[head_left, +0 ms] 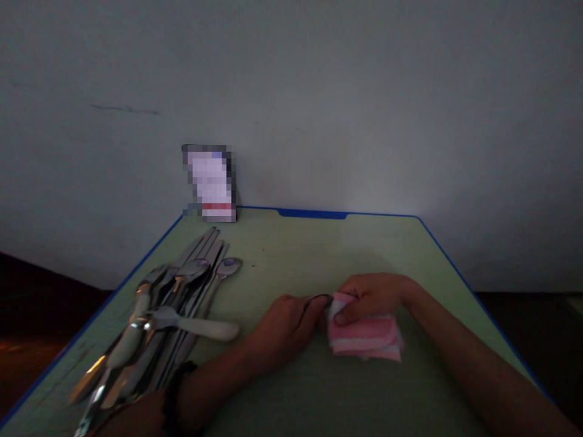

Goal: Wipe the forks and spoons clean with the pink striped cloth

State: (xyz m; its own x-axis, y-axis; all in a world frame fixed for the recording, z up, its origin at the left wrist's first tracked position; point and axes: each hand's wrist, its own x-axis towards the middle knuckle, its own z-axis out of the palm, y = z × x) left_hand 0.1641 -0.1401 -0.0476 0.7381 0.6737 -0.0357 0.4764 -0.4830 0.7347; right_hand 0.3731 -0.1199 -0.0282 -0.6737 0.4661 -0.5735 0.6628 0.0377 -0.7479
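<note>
your left hand's (291,328) fingers are closed on a thin metal utensil (320,296), your right's (371,297) pinch the pink cloth (364,334) against its end, so one piece looks mid-work; cutlery pile (166,317) sits left on the surface (282,255), can't tell which are done.
</note>
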